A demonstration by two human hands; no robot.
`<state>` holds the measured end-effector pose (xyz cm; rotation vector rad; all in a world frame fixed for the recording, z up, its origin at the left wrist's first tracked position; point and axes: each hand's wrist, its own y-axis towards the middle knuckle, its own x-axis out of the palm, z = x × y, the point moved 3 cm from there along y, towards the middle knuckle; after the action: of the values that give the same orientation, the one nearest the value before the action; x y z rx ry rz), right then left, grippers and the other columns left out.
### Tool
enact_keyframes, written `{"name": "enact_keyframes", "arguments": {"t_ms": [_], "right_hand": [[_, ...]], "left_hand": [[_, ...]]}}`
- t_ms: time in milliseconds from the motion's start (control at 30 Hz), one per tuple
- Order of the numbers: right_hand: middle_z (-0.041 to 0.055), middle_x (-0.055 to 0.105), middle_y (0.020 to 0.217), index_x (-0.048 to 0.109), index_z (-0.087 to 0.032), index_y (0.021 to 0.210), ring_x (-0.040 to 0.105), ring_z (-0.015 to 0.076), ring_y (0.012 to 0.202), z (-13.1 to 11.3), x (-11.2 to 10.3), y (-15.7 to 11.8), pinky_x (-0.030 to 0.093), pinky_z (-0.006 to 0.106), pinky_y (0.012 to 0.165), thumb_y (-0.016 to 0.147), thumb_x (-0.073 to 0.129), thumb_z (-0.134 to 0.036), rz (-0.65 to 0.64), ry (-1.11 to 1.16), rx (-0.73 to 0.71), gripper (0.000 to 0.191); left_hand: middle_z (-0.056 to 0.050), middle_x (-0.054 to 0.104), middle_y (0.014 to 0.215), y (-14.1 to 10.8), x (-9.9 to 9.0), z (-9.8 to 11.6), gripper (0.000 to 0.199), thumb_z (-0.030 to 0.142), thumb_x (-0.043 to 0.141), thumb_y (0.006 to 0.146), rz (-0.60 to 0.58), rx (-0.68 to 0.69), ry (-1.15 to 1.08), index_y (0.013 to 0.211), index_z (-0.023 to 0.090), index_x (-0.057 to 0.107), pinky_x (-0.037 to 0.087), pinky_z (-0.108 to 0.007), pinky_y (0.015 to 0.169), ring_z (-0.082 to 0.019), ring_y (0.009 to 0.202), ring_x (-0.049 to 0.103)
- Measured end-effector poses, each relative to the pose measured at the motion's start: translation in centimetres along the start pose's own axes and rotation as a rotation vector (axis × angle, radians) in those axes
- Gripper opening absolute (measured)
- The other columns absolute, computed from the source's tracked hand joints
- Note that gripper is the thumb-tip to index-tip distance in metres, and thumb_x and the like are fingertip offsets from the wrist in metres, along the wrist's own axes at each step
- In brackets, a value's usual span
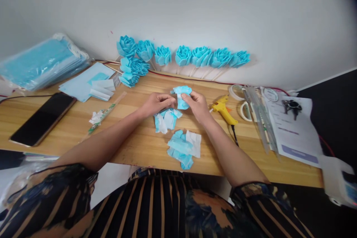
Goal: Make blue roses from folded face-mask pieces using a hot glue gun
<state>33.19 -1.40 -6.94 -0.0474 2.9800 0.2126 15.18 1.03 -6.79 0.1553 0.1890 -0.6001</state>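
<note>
My right hand [198, 106] pinches a small blue-and-white fabric piece [182, 92] between thumb and fingers above the middle of the table. Just left of it, my left hand [159, 103] has its thumb and fingertips pressed together. Whatever those fingertips may hold is too small to make out. Right below the left hand lies a loose cluster of crumpled blue and white pieces [169, 119]. Nearer the table's front edge is a second pile of such pieces [182, 147].
Blue fabric flowers [201, 56] on sticks lean along the wall. At left are a phone [41, 119], blue sheets [83, 81] and a bagged blue stack [44, 61]. A yellow glue gun [224, 111], tape rolls [245, 111], a paper sheet [295, 130] and keys [292, 107] lie at right.
</note>
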Motion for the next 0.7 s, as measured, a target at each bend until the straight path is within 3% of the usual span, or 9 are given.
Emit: {"name": "enact_keyframes", "arguments": {"t_ms": [200, 400, 533, 700], "right_hand": [[-0.0007, 0.063, 0.074, 0.072, -0.020, 0.087, 0.053, 0.0125, 0.066, 0.15, -0.38, 0.28, 0.046, 0.026, 0.065, 0.076, 0.071, -0.055, 0.093, 0.112, 0.033, 0.037], [0.0004, 0.066, 0.072, 0.070, -0.020, 0.081, 0.059, 0.0142, 0.069, -0.32, 0.01, -0.09, 0.048, 0.025, 0.066, 0.081, 0.064, -0.063, -0.013, 0.082, 0.036, 0.043], [0.0003, 0.065, 0.069, 0.068, -0.019, 0.075, 0.058, 0.0139, 0.068, -0.63, 0.47, -0.37, 0.046, 0.025, 0.066, 0.084, 0.061, -0.064, -0.114, 0.023, 0.010, 0.047], [-0.0007, 0.061, 0.070, 0.063, -0.019, 0.072, 0.052, 0.0127, 0.066, -0.73, 0.52, -0.31, 0.042, 0.026, 0.065, 0.084, 0.059, -0.065, -0.138, -0.016, -0.011, 0.048]], "left_hand": [[-0.002, 0.067, 0.067, -0.22, 0.72, 0.09, 0.032, 0.045, 0.067, 0.079, -0.140, 0.043, 0.128, 0.071, 0.014, 0.071, 0.039, -0.022, 0.056, -0.011, 0.060, 0.054], [-0.002, 0.066, 0.068, 0.05, -0.07, 0.03, 0.043, 0.054, 0.061, 0.086, 0.006, 0.053, 0.048, 0.075, 0.013, 0.069, 0.038, -0.022, 0.057, -0.011, 0.060, 0.053], [-0.004, 0.068, 0.074, 0.42, -0.25, 0.32, 0.046, 0.057, 0.059, 0.088, -0.015, 0.096, -0.097, 0.077, 0.013, 0.067, 0.043, -0.023, 0.062, -0.010, 0.064, 0.055], [-0.003, 0.066, 0.071, 0.56, -0.23, 0.04, 0.041, 0.055, 0.069, 0.082, 0.003, 0.078, -0.198, 0.076, 0.014, 0.069, 0.041, -0.022, 0.057, -0.010, 0.060, 0.053]]}}
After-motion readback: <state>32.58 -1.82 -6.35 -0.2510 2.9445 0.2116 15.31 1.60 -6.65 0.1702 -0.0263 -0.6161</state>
